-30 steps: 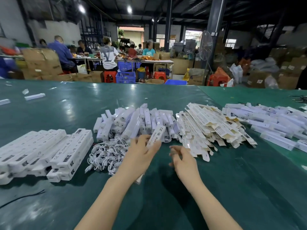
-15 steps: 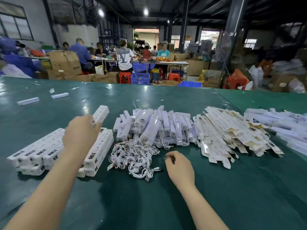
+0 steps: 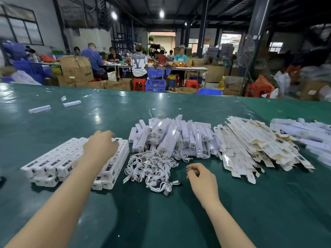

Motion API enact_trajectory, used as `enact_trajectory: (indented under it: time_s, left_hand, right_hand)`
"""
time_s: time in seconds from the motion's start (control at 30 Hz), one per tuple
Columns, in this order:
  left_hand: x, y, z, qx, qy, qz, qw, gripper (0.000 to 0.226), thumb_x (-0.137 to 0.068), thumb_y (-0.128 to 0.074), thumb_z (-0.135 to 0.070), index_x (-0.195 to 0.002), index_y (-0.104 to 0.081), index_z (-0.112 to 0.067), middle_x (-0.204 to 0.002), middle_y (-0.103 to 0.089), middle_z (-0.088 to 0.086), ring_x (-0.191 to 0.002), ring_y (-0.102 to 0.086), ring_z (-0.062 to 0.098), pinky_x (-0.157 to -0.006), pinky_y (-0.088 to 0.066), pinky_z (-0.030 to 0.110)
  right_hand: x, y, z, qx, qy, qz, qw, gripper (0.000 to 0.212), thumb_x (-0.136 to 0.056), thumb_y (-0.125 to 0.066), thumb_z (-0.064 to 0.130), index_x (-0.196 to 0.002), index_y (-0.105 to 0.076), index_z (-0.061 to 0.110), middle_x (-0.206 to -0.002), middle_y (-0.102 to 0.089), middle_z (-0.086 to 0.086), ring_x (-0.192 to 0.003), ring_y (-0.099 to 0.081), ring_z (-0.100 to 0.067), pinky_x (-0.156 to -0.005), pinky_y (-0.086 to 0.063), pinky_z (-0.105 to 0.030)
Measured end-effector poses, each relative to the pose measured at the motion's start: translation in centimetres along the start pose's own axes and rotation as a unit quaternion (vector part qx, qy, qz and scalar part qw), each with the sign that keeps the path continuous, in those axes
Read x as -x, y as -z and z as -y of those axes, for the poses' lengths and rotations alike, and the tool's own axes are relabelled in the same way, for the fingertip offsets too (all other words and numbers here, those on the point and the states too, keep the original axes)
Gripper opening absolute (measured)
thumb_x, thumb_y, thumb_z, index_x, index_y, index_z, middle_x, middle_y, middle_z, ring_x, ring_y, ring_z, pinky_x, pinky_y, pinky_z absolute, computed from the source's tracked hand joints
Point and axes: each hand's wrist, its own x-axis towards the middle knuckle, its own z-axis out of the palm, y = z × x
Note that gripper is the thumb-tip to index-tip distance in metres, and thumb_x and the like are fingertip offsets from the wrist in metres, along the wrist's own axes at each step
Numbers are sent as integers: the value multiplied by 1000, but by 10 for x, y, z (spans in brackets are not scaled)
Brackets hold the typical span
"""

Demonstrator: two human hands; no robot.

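The left hand (image 3: 101,146) rests on the stacked boxes (image 3: 53,163), grip indiscernible; their long axes run near-left to far-right. The right hand (image 3: 202,176) hangs loosely curled over the green table (image 3: 161,221), in a warehouse.

1 head view, downward over table (image 3: 161,221)

1. You are working under a dim roof. Two ceiling lamps (image 3: 161,13) and the doorway (image 3: 162,39) at the back burn out to white.
2. Your green table (image 3: 161,221) shows patches of glare towards its far edge.
3. Soft shadows lie under your forearms.
4. Your left hand (image 3: 101,145) is motion-blurred at the fingers, and the far background is soft.
5. The wide lens tilts the pillars (image 3: 258,33) and smears the side edges.
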Motion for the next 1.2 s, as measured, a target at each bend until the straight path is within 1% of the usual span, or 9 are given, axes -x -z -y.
enact_trajectory:
  time_s: [0.2,0.4,0.5,0.6,0.7,0.8,0.87,0.97,1.2]
  left_hand:
    - [42,-18,-80,123,-172,-22,977,32,-96,-51,-23,-125,-64,-18,-126,-58,8,-114,-52,27,-96,-45,39]
    - [103,-74,-148,301,-269,58,913,29,-93,-56,-10,-119,-68,-14,-118,-59,4,-114,-54,20,-102,-39,29]
    - [127,-101,-161,386,-277,19,879,25,-95,-55,-6,-114,-70,-12,-110,-57,-5,-107,-56,11,-99,-43,27]
    - [130,-103,-163,420,-297,-19,857,26,-94,-56,-10,-117,-66,-15,-108,-52,-15,-100,-53,-3,-93,-41,11]
    - [129,-103,-153,389,-331,-20,860,25,-92,-59,-5,-116,-65,-12,-105,-54,-9,-93,-51,-3,-85,-37,5]
    - [132,-104,-149,394,-316,-7,863,27,-93,-58,-3,-116,-65,-15,-101,-50,-16,-93,-52,-2,-79,-36,5]
    - [131,-105,-151,394,-311,0,865,27,-94,-57,-4,-117,-64,-17,-101,-51,-14,-93,-53,3,-76,-36,6]
    - [130,-106,-153,383,-315,11,868,26,-94,-56,-5,-117,-64,-16,-99,-52,-12,-90,-52,3,-76,-36,7]
    - [130,-105,-150,407,-284,24,867,24,-96,-54,-6,-115,-64,-18,-96,-52,-16,-85,-51,0,-73,-36,6]
  right_hand:
    - [1,4,5,-76,-16,-17,997,19,-92,-53,18,-88,-63,33,-78,-70,10,-71,-60,4,-56,-39,-12]
    - [-3,27,10,-14,24,103,994,18,-88,-51,10,-81,-62,22,-76,-67,11,-69,-58,-3,-54,-39,-7]
    - [-3,41,-2,-62,32,139,988,26,-90,-49,9,-85,-66,28,-80,-72,10,-75,-64,0,-61,-46,-10]
    - [-2,46,-15,-62,98,48,992,27,-93,-54,16,-80,-66,36,-80,-70,13,-78,-62,0,-67,-48,-14]
    - [-9,55,-26,158,225,-146,950,16,-89,-63,14,-95,-71,26,-99,-65,8,-97,-55,-15,-81,-44,-33]
    - [-27,74,-35,225,119,-246,935,23,-88,-62,20,-108,-72,24,-134,-50,-4,-127,-35,-28,-96,-35,-47]
    - [-35,81,-42,272,19,-196,942,36,-92,-54,31,-128,-61,32,-156,-23,-3,-141,-10,-24,-105,-25,-49]
    - [-42,81,-48,336,-40,-137,931,48,-96,-44,37,-144,-39,36,-162,6,1,-146,11,-26,-109,-19,-50]
    - [-52,92,-51,379,-42,-123,916,43,-99,-38,24,-142,-39,20,-159,-14,0,-145,-5,-27,-107,-23,-49]
